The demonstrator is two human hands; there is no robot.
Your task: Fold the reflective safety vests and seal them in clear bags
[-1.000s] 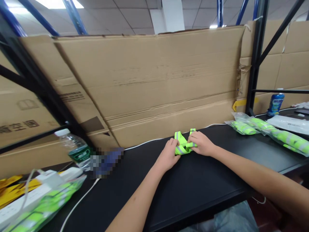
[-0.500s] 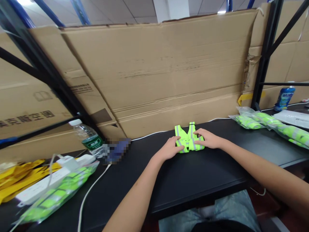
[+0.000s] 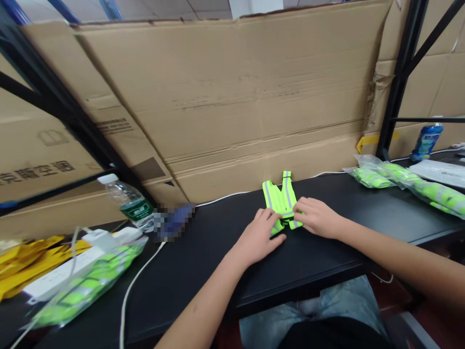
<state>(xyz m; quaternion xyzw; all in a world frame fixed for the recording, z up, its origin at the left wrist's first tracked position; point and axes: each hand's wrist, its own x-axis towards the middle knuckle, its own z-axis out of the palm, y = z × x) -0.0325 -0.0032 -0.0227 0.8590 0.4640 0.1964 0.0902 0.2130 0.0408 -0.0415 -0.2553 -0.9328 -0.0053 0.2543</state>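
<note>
A neon yellow-green reflective vest (image 3: 279,196) with silver stripes lies on the black table, its two shoulder straps pointing toward the cardboard wall. My left hand (image 3: 262,233) rests over the lower left part of the vest, fingers laid out and thumb apart. At the lower right edge, my right hand (image 3: 317,217) has its fingers curled onto the fabric, closed on it. Both hands cover part of the vest's lower band, and a dark buckle or strap piece shows between them.
Bagged green vests lie to the left (image 3: 90,286) and right (image 3: 417,184). A power strip (image 3: 69,271), a water bottle (image 3: 131,203) and yellow bags (image 3: 32,266) stand at left. Cardboard (image 3: 236,97) walls the table's back. A blue bottle (image 3: 427,140) is far right.
The vest's lower part is reshaped: the folded bands spread at the sides are now drawn in under my hands. My right hand has curled its fingers, and my left hand has come slightly nearer.
</note>
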